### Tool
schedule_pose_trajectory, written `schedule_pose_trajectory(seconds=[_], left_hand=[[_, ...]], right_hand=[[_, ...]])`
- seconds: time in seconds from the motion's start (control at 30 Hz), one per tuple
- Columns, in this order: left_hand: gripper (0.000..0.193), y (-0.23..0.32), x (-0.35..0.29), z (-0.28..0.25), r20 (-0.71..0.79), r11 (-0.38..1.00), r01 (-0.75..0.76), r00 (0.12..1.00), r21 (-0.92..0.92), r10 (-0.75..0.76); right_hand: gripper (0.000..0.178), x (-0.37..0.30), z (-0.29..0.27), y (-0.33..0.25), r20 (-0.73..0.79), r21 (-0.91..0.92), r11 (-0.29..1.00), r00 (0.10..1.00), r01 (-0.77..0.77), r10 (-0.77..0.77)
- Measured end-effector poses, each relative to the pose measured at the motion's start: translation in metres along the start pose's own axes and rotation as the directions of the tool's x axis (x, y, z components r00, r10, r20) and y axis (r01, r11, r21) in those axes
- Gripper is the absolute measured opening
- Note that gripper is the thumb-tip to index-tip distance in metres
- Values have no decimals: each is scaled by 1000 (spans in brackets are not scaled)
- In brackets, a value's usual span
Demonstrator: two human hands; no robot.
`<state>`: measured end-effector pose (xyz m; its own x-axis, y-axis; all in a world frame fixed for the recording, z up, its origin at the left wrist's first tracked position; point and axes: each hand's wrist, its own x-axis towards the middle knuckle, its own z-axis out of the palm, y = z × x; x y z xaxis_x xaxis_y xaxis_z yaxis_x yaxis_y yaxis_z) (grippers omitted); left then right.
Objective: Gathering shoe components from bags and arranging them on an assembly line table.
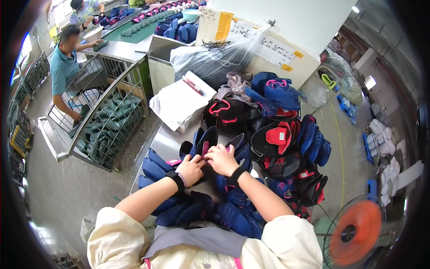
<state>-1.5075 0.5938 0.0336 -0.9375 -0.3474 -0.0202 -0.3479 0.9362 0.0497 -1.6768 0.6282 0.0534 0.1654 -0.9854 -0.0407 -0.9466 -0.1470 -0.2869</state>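
Both hands meet over the middle of a metal table. My left hand (191, 170), a dark band on its wrist, has its fingers closed on a dark blue shoe upper with pink lining (205, 148). On the same upper, my right hand (222, 160) pinches from the other side, also with a dark wristband. The fingers partly hide the piece. Blue shoe uppers (154, 167) lie fanned to the left of my hands, and more blue uppers (239, 215) are heaped close to my body. To the right sit black and red uppers (278, 138).
White papers with red pens (183, 105) and a plastic bag (215, 62) lie at the back. An orange fan (354, 233) stands at lower right. At left, a co-worker (65, 71) reaches into a metal cage cart (107, 130) of green shoe lasts.
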Motion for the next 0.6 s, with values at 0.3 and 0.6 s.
schedule_pose_trajectory(seconds=[0.3, 0.6], left_hand=[[12, -27, -3, -4, -152, 970, -198, 973, -144, 176], [5, -35, -8, -7, -147, 942, -172, 980, -287, 135]], right_hand=[[14, 39, -6, -2, 413, -45, 978, 888, -202, 202], [16, 52, 1, -17, 453, -100, 986, 876, -136, 167]])
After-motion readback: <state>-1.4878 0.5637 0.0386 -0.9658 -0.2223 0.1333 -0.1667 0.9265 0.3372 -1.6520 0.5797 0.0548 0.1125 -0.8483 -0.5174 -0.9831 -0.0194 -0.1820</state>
